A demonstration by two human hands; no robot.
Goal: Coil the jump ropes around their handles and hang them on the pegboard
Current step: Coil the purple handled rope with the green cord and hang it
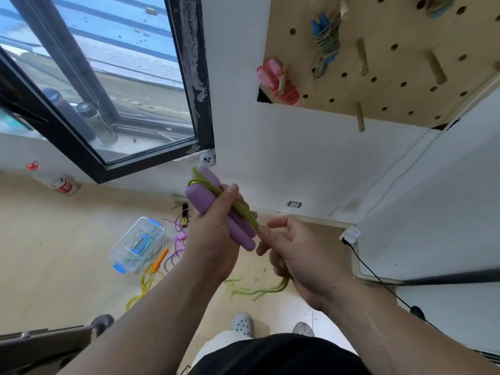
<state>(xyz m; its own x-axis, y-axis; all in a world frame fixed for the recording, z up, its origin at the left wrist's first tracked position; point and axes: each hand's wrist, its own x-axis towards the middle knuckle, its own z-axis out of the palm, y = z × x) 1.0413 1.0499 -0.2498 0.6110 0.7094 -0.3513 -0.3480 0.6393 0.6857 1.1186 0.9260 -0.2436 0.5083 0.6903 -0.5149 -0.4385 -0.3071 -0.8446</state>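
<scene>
- Hands seen from above, working on a jump rope in front of a white wall.
- The left hand (213,234) grips a pair of purple handles (203,197) held side by side, fingers curled round them and the thumb pressed on top over the cord.
- The green rope (240,211) loops over the top end of the handles and runs down along them under that thumb.
- The right hand (295,250), just beside the lower end of the handles, holds the rope with curled fingers; thumb and forefinger look to be pinching it.
- The loose rest of the rope hangs below the right hand and trails onto the floor (54,253).
- Judged step: coiling, at an early stage, with few turns on and most of the rope slack.
- Next move, likely: the right hand carries the rope round the handles in snug turns while the left thumb pins each turn.
- The pegboard (392,77) is up to the right, well apart from the hands; a pink rope (278,82) and a blue rope (324,44) hang there coiled, and a bare peg (360,120) sticks out near the lower edge.
- On the floor to the left lie a clear plastic box (138,244) and a yellow rope (146,285).
</scene>
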